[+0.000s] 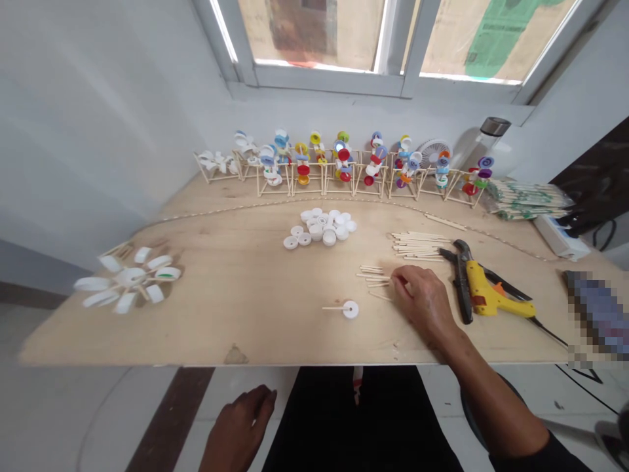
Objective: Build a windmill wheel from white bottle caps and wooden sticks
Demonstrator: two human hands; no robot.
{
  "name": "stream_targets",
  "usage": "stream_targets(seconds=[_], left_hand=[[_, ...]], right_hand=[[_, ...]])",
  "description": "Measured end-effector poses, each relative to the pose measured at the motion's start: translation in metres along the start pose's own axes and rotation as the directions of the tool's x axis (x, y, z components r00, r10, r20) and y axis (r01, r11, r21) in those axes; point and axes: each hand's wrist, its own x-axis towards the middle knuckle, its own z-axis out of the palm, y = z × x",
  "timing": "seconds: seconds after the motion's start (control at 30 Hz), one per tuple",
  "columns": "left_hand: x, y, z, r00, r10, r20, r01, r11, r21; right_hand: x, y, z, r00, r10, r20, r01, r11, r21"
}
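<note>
My right hand (421, 300) is over the table with thumb and fingers pinched at the end of a short wooden stick (377, 280). Several similar short sticks lie beside its fingertips. Just left and nearer me is a white bottle cap (350, 310) with a hole in its middle and a thin stick (333, 308) touching its left side. My left hand (240, 423) hangs below the table's front edge, fingers curled in and seemingly holding nothing. Farther back, white caps (324, 226) are gathered in a loose pile.
White caps joined in a wheel (130, 276) lie at the left. A yellow glue gun (496, 295), a black-handled cutter (462, 282) and more sticks (417, 246) are at the right. Along the wall stand stick frames with coloured cap wheels (303, 172), near a power strip (563, 237).
</note>
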Motion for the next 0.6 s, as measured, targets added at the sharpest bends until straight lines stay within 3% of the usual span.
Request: stream_targets(seconds=[0.1, 0.23, 0.43, 0.6], left_hand=[[-0.001, -0.004, 0.000, 0.996, 0.012, -0.093, -0.017, 0.999, -0.048], [-0.006, 0.011, -0.006, 0.966, 0.105, -0.238, -0.166, 0.952, -0.256], [-0.013, 0.080, -0.015, 0.988, 0.108, -0.108, -0.153, 0.730, -0.666], [-0.006, 0.123, -0.010, 0.982, 0.186, -0.041, -0.139, 0.556, -0.820]], right_hand=[[-0.004, -0.004, -0.002, 1.000, -0.021, -0.023, 0.022, 0.999, 0.044], [-0.013, -0.014, -0.004, 0.990, -0.113, -0.083, 0.124, 0.983, 0.139], [-0.036, -0.039, -0.011, 0.968, -0.229, -0.100, 0.247, 0.934, 0.258], [-0.054, -0.055, -0.011, 0.954, -0.296, -0.052, 0.296, 0.894, 0.336]])
